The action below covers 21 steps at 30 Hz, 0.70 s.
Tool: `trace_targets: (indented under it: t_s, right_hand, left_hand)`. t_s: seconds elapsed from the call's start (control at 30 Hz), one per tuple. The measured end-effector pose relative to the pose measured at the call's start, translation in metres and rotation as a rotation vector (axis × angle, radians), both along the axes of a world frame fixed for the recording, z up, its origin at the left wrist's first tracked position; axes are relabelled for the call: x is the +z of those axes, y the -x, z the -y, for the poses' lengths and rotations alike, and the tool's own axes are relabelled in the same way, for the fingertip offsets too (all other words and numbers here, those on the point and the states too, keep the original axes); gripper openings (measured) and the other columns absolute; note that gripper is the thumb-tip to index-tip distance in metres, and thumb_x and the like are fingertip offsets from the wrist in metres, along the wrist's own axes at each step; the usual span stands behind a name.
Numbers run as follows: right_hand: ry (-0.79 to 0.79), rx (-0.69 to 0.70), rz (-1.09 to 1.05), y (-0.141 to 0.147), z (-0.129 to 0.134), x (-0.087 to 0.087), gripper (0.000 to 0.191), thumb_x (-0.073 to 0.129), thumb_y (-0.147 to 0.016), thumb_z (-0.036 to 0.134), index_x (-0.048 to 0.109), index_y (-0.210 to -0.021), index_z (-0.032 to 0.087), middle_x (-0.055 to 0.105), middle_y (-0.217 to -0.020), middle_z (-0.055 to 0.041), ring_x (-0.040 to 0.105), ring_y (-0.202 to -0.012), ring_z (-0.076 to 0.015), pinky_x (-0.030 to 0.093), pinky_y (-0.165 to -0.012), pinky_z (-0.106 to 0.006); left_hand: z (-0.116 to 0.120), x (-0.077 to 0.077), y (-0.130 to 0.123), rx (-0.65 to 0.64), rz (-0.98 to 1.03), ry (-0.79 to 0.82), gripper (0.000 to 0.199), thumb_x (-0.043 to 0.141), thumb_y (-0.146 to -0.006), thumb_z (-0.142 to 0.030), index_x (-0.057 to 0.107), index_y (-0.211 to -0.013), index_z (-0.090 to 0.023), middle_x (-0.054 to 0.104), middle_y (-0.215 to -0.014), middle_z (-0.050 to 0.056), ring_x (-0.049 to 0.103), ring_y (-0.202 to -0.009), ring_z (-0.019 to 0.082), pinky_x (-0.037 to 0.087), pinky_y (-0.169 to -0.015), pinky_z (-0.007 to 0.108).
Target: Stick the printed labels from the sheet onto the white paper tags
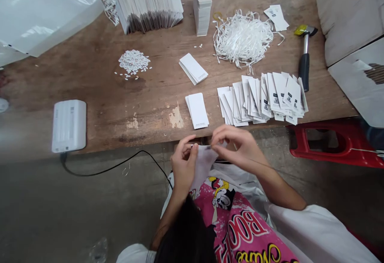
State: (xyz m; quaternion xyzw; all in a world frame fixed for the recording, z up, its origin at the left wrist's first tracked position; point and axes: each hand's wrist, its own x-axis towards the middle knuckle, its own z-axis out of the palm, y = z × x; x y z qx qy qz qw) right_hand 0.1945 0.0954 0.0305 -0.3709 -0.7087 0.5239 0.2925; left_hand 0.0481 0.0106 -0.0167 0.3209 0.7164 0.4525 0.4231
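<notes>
Just below the table's front edge, my left hand [185,160] pinches the left side of a thin, whitish piece [204,159] that looks translucent. The fingertips of my right hand [232,146] are pressed together at its upper right corner; whether they hold anything more is too small to tell. Two small stacks of white cards [198,111] lie on the table beyond my hands. To their right spreads an overlapping row of printed white tags [264,99].
The wooden table [99,111] also bears a white power bank [69,125] with a black cable, small white pieces [133,62], tangled white strings [244,39], a long card row [150,7], an upright card stack [202,11] and a hammer [304,57]. A red stool [333,143] stands right.
</notes>
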Motion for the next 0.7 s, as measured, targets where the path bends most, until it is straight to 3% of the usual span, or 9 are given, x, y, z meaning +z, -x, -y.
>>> trace_targets:
  t_s: [0.1, 0.2, 0.4, 0.7]
  right_hand:
    - [-0.031, -0.147, 0.035, 0.01, -0.027, -0.001, 0.006, 0.064, -0.079, 0.011, 0.065, -0.076, 0.017, 0.059, -0.087, -0.0018, 0.05, -0.066, -0.0096, 0.039, -0.057, -0.025]
    - [-0.03, -0.18, 0.095, 0.023, -0.047, -0.011, 0.005, 0.064, -0.077, 0.012, 0.066, -0.075, 0.016, 0.053, -0.089, -0.0011, 0.044, -0.063, -0.0081, 0.037, -0.058, -0.026]
    - [0.044, -0.167, 0.142, 0.036, -0.054, -0.031, 0.007, 0.063, -0.076, 0.011, 0.066, -0.073, 0.016, 0.049, -0.084, 0.0006, 0.041, -0.06, -0.0077, 0.035, -0.058, -0.026]
    - [0.044, -0.126, 0.159, 0.036, -0.059, -0.035, 0.008, 0.062, -0.075, 0.01, 0.065, -0.071, 0.015, 0.051, -0.087, -0.0007, 0.043, -0.063, -0.0083, 0.036, -0.059, -0.026]
  left_hand:
    - [-0.004, 0.001, -0.003, -0.153, -0.4, -0.018, 0.038, 0.054, -0.09, -0.031, 0.059, -0.127, -0.026, 0.074, -0.091, 0.003, 0.066, -0.076, 0.015, 0.048, -0.075, 0.025]
    - [-0.01, 0.002, -0.007, -0.263, -0.573, 0.002, 0.042, 0.048, -0.093, -0.024, 0.053, -0.135, -0.029, 0.073, -0.11, 0.004, 0.069, -0.085, 0.017, 0.05, -0.075, 0.025]
    - [-0.015, 0.002, -0.008, -0.3, -0.6, 0.071, 0.046, 0.048, -0.093, -0.019, 0.049, -0.137, -0.032, 0.069, -0.12, 0.003, 0.069, -0.095, 0.018, 0.051, -0.075, 0.025]
    - [-0.015, 0.002, -0.007, -0.294, -0.59, 0.052, 0.044, 0.047, -0.094, -0.019, 0.051, -0.136, -0.03, 0.068, -0.122, 0.004, 0.069, -0.094, 0.019, 0.051, -0.078, 0.027]
